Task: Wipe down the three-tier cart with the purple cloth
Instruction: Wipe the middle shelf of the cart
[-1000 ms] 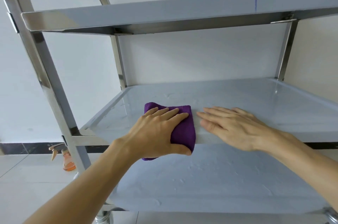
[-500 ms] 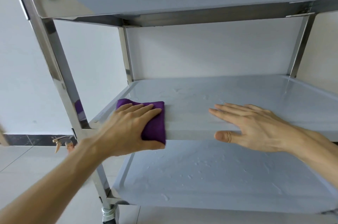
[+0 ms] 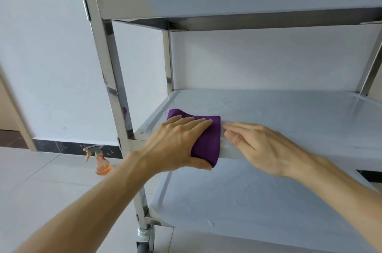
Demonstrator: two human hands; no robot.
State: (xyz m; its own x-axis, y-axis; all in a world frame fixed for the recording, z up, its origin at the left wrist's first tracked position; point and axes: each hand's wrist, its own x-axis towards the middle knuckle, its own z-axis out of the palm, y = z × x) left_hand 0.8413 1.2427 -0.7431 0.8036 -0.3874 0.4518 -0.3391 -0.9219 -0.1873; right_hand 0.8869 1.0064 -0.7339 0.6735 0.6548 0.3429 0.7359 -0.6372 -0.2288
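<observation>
Cloth (image 3: 208, 139), deep purple and plush, is folded into a thick pad and draped over the near edge of the cart's middle shelf (image 3: 289, 112), toward its left end. The left hand (image 3: 177, 147) grips it, fingers flat on top, thumb underneath. The right hand (image 3: 262, 145) rests open and flat just beside it. The cart (image 3: 107, 62) is shiny steel with square posts. An orange spray bottle (image 3: 101, 162) stands on the tiled floor at the left.

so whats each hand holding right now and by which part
The left hand holds the purple cloth over the middle shelf's front edge, fingers on top, thumb beneath. The right hand holds nothing; it rests flat on the shelf.
</observation>
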